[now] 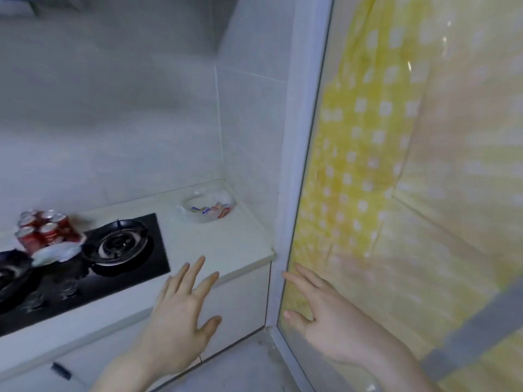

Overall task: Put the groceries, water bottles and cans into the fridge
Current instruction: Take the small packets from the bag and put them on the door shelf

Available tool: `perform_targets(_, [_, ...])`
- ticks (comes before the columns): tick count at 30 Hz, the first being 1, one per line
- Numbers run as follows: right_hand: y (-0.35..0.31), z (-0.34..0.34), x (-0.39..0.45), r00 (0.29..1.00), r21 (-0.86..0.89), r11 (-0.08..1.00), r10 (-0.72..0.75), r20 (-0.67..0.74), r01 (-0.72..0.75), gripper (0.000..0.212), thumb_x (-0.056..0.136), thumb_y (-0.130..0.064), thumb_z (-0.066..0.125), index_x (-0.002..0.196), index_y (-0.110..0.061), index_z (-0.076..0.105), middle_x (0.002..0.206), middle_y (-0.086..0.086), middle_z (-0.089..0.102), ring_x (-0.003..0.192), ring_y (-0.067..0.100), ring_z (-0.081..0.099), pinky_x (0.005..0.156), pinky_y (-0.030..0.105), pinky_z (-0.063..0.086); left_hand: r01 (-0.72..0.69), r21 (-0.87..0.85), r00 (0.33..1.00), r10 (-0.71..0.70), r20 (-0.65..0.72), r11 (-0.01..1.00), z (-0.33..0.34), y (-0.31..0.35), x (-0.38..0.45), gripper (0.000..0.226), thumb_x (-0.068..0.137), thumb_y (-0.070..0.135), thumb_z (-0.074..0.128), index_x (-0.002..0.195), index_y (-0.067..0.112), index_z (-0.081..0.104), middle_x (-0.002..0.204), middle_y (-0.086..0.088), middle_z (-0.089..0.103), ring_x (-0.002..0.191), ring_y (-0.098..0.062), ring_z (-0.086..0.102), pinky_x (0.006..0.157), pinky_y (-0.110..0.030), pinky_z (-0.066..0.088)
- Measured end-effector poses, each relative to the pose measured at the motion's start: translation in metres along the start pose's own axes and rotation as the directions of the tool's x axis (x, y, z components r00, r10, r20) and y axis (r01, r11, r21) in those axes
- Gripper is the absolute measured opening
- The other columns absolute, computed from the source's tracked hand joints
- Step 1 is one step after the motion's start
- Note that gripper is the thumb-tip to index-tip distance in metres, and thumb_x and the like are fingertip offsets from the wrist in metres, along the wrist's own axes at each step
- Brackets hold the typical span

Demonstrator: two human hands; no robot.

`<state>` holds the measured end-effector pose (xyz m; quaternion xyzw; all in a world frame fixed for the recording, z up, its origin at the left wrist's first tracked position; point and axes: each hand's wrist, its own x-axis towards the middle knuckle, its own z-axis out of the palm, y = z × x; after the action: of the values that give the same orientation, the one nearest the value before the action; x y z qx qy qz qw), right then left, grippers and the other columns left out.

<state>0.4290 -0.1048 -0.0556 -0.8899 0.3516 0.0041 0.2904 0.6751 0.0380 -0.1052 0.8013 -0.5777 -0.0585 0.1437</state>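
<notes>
A shrink-wrapped pack of red cans (45, 230) stands on the white counter (226, 244) at the far left, behind the gas hob. A clear plastic bag of groceries (208, 209) lies in the counter's back right corner. Another crumpled clear bag (56, 254) rests on the hob just in front of the cans. My left hand (181, 315) hovers open in front of the counter edge, fingers spread, holding nothing. My right hand (325, 321) is open too, spread beside a glass panel at the right. No fridge is in view.
A black gas hob (119, 244) with a burner fills the counter's left half, and a dark pan (11, 278) sits at its left edge. A glass panel (424, 193) with a yellow checked curtain behind it stands to the right in a white frame. White cabinet fronts run below.
</notes>
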Motion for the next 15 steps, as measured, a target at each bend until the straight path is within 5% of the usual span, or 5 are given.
perform_targets(15, [-0.015,-0.005,0.186,0.958,-0.033,0.966,-0.248,0.144,0.255,0.070,0.101,-0.049,0.050,0.159,-0.044,0.012,0.166,-0.028,-0.005,0.155,0.003,0.006,0.126,0.031,0.017,0.298,-0.008,0.952,-0.298,-0.077,0.955,-0.006,-0.074,0.073,0.076,0.094,0.058,0.049,0.158,0.040,0.013,0.167,0.011,-0.017,0.155,-0.017,-0.015,0.128,-0.038,0.000])
